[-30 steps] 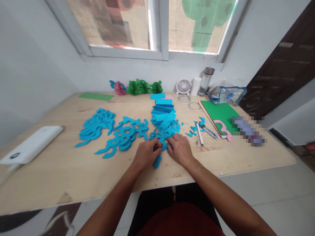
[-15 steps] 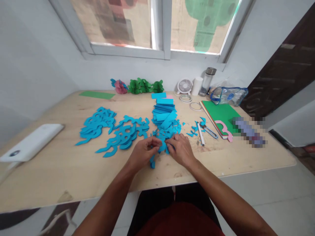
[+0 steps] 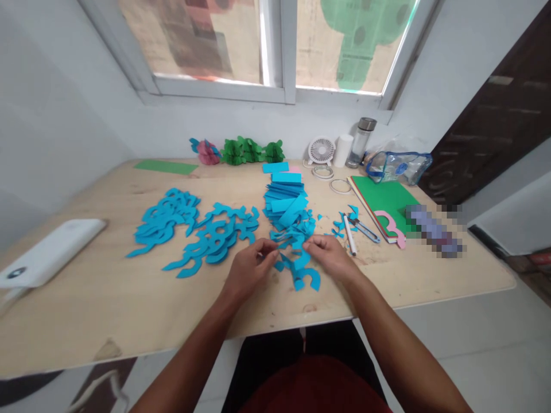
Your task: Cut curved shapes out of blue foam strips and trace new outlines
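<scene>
In front of me a curvy blue paper cutout [image 3: 302, 261] hangs with its curled end toward the table's front. My right hand [image 3: 332, 256] pinches it at its right edge. My left hand [image 3: 253, 263] is closed at the fingertips on the other side, by thin blue strips; it seems to hold a blue paper scrap [image 3: 283, 243]. Just beyond my hands are a heap of blue scraps [image 3: 301, 225] and a stack of folded blue paper strips [image 3: 284, 198]. To the left lie two piles of blue cutouts, a nearer pile [image 3: 213, 238] and a farther pile [image 3: 167, 215].
Right of my hands lie a white pen [image 3: 349, 234], a utility knife [image 3: 365, 229] and green paper sheets [image 3: 383, 201] with a pink cutout [image 3: 391, 226]. Along the back stand green paper figures [image 3: 249, 150], a small fan [image 3: 321, 150] and a bottle [image 3: 360, 143]. A white device [image 3: 51, 252] lies left.
My hands have moved apart, the right one shifting right. The blue cutout between them has opened out, and its curled end now shows nearer to me.
</scene>
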Tool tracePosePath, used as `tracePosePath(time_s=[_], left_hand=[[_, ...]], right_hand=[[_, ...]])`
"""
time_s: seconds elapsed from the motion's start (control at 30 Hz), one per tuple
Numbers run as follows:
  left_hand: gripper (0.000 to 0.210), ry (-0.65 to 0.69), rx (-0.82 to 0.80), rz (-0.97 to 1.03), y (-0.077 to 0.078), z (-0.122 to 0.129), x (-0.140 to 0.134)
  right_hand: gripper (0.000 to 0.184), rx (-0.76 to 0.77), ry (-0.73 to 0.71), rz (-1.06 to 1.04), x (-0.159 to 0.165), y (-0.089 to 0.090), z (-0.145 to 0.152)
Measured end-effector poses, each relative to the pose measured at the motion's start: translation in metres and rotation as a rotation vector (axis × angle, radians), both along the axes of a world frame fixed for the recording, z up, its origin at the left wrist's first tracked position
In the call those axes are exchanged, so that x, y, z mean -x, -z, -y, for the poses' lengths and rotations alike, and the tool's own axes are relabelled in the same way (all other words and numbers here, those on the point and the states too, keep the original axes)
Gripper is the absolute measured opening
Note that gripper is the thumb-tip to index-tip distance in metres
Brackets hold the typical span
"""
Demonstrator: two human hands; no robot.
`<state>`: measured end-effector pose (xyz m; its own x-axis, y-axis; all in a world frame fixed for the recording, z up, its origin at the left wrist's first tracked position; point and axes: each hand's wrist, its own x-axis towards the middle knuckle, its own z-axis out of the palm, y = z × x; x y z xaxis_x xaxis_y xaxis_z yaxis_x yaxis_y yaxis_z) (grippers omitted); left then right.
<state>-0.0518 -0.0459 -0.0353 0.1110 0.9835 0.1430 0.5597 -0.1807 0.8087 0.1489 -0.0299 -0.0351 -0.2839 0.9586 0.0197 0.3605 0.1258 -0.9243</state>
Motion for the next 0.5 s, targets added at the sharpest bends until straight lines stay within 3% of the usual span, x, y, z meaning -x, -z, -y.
tracePosePath(time_s=[0.13,0.3,0.4,0.5], left_hand=[[0.019,-0.040,-0.098,-0.147,0.004,-0.003,-0.004],[0.022,-0.001,-0.156,-0.195,0.003,-0.008,-0.016],[0.020,0.006,-0.058,-0.054,-0.004,-0.005,-0.021],[0.029,0.053,0.139,0.211,-0.010,0.001,-0.024]], right_hand=[[0.032,0.100,-0.093,-0.108,-0.022,-0.005,0.002],[0.038,0.037,-0.026,-0.124,-0.035,-0.003,0.007],[0.037,0.014,-0.010,-0.109,-0.033,-0.003,0.012],[0.035,-0.018,-0.079,-0.095,-0.022,-0.001,0.019]])
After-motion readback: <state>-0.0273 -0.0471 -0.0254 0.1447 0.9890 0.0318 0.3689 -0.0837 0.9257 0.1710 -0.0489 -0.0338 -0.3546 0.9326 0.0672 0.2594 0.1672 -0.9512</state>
